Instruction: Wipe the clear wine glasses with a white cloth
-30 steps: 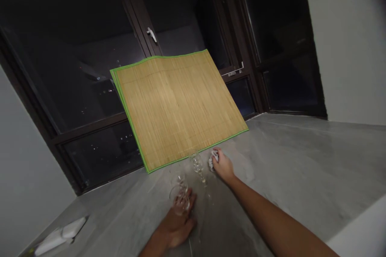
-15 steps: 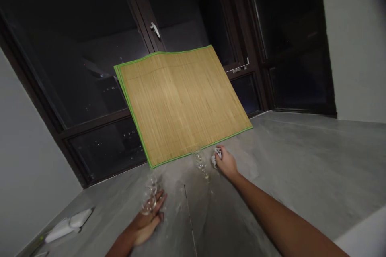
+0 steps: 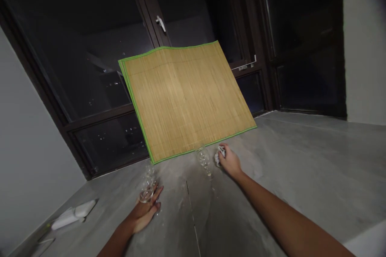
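Observation:
My left hand (image 3: 146, 212) is low on the grey surface, palm down and fingers reaching forward, at a clear glass (image 3: 147, 193). That glass overlaps the back of the hand, and its stem seems to run between the fingers, though the grip is partly hidden. My right hand (image 3: 230, 161) is closed around a crumpled white cloth (image 3: 220, 156). Just left of the cloth is a clear stemmed glass (image 3: 203, 157), bowl up, apart from both hands. Behind them a bamboo mat (image 3: 188, 100) with green edging leans upright against the window.
The grey marbled surface (image 3: 301, 168) runs up to dark window frames (image 3: 90, 116) and has a thin seam (image 3: 190, 204) between my arms. On the far left lies a white device (image 3: 74, 213) with a cable (image 3: 46, 241). Walls stand on both sides.
The whole view has shifted slightly, so the mat and window sit further right in the picture. Both hands keep about the same places beside the glasses, and the cloth stays in my right hand.

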Demonstrator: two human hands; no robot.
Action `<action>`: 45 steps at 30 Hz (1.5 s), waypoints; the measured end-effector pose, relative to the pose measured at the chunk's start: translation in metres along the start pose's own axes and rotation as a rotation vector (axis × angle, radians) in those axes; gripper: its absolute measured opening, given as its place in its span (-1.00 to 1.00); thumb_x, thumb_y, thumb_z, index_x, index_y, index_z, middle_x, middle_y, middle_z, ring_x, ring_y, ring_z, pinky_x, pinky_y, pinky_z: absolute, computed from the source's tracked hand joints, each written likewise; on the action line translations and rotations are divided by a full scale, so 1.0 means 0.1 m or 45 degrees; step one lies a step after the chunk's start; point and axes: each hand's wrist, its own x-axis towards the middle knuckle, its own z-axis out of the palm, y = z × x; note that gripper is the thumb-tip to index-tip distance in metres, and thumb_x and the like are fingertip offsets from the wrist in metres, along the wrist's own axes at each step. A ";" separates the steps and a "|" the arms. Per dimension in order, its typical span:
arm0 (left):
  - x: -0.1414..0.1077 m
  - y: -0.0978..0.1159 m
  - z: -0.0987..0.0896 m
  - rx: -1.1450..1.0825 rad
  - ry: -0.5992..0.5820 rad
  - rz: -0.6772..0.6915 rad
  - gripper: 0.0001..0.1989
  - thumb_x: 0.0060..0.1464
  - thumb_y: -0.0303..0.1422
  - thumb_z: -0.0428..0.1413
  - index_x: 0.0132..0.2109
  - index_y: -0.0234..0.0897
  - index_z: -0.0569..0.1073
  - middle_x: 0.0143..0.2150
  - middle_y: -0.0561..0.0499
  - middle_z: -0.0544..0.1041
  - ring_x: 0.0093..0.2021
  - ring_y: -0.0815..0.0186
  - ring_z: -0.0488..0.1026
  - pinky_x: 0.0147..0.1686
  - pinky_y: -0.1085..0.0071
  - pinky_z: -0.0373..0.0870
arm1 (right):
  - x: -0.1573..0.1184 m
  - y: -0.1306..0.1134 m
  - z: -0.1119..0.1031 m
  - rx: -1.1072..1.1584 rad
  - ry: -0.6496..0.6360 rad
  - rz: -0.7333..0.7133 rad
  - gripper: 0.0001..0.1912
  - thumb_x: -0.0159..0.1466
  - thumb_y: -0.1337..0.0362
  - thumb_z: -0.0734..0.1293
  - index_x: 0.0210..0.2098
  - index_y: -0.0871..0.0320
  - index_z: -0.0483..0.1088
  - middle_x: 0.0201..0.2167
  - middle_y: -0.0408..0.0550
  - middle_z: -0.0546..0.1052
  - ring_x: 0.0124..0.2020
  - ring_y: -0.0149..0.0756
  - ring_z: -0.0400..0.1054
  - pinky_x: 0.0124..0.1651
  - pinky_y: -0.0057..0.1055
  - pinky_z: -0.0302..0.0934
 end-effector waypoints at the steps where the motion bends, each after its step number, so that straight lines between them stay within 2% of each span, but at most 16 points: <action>1: -0.04 -0.03 0.02 -0.005 0.010 0.022 -0.40 0.30 -0.04 -0.23 0.42 -0.01 0.00 0.49 -0.04 -0.09 0.46 -0.01 -0.20 0.35 -0.13 -0.28 | 0.00 0.00 0.00 0.003 -0.003 -0.006 -0.65 0.32 0.25 0.22 0.10 0.12 0.30 -0.18 -0.01 0.58 -0.21 -0.22 0.45 -0.20 -0.43 0.15; 6: -0.13 -0.13 0.09 0.034 0.012 0.024 -0.40 0.31 -0.03 -0.24 0.43 -0.01 0.00 0.49 -0.03 -0.05 0.46 0.04 -0.18 0.37 -0.07 -0.27 | -0.01 0.01 0.01 -0.010 -0.004 -0.030 -0.65 0.33 0.24 0.22 0.10 0.13 0.30 -0.16 0.00 0.58 -0.20 -0.21 0.45 -0.20 -0.43 0.14; 9: -0.11 -0.07 0.05 0.033 0.003 0.010 -0.39 0.30 -0.06 -0.20 0.43 -0.05 0.00 0.49 -0.06 -0.06 0.46 0.06 -0.17 0.38 -0.03 -0.26 | -0.01 0.00 0.00 -0.015 -0.013 -0.015 -0.65 0.33 0.25 0.22 0.10 0.14 0.30 -0.15 0.01 0.58 -0.19 -0.21 0.45 -0.20 -0.43 0.13; 14: -0.13 0.01 -0.01 -0.015 0.035 -0.027 -0.37 0.29 -0.06 -0.15 0.43 -0.04 -0.04 0.50 -0.07 -0.17 0.47 -0.02 -0.26 0.36 -0.07 -0.24 | -0.01 0.00 0.00 -0.018 -0.013 -0.024 -0.64 0.33 0.25 0.22 0.10 0.14 0.30 -0.14 0.01 0.58 -0.19 -0.20 0.44 -0.19 -0.42 0.13; 17: -0.25 -0.02 0.02 -0.048 0.062 -0.029 -0.37 0.29 -0.04 -0.17 0.43 0.01 -0.06 0.50 -0.04 -0.22 0.46 -0.04 -0.30 0.35 -0.12 -0.23 | -0.01 0.01 0.01 -0.009 0.001 -0.035 -0.65 0.33 0.25 0.22 0.10 0.14 0.30 -0.14 0.02 0.58 -0.18 -0.19 0.45 -0.19 -0.42 0.14; 22: -0.55 -0.14 0.08 -0.051 0.014 -0.023 -0.42 0.32 -0.05 -0.25 0.43 0.09 -0.10 0.50 0.00 -0.14 0.47 0.02 -0.24 0.36 -0.12 -0.25 | -0.01 0.01 0.01 -0.012 -0.011 -0.031 -0.65 0.33 0.25 0.22 0.10 0.14 0.30 -0.16 0.01 0.58 -0.20 -0.19 0.45 -0.21 -0.42 0.13; 25: -0.65 -0.17 0.08 -0.037 -0.018 -0.022 -0.42 0.32 -0.05 -0.26 0.43 0.11 -0.10 0.50 0.02 -0.12 0.47 0.02 -0.22 0.35 -0.14 -0.26 | -0.01 0.00 0.01 -0.015 -0.011 -0.022 -0.64 0.33 0.24 0.22 0.10 0.14 0.31 -0.15 0.02 0.58 -0.21 -0.20 0.44 -0.22 -0.42 0.12; 32: -0.55 -0.13 0.07 -0.043 -0.003 -0.073 -0.42 0.32 -0.08 -0.21 0.42 0.09 -0.07 0.49 0.02 -0.10 0.47 0.06 -0.22 0.37 -0.08 -0.26 | -0.01 0.03 0.02 -0.030 -0.016 -0.040 -0.63 0.33 0.24 0.22 0.11 0.14 0.29 -0.15 0.02 0.58 -0.21 -0.21 0.44 -0.21 -0.42 0.11; 37: -0.50 -0.13 0.09 -0.075 0.013 -0.048 -0.41 0.32 -0.04 -0.25 0.43 0.04 -0.05 0.48 -0.03 -0.07 0.46 0.01 -0.19 0.37 -0.12 -0.26 | -0.01 0.02 0.02 -0.018 -0.017 -0.060 -0.64 0.33 0.24 0.21 0.11 0.15 0.29 -0.15 0.02 0.58 -0.19 -0.20 0.44 -0.20 -0.42 0.12; 45: -0.49 -0.15 0.10 -0.121 0.043 -0.042 -0.40 0.30 0.03 -0.25 0.41 0.08 -0.02 0.47 -0.02 -0.01 0.46 0.03 -0.14 0.36 -0.15 -0.28 | -0.01 0.02 0.01 -0.026 -0.019 -0.049 -0.63 0.33 0.25 0.22 0.11 0.14 0.29 -0.16 0.02 0.58 -0.21 -0.20 0.45 -0.22 -0.42 0.13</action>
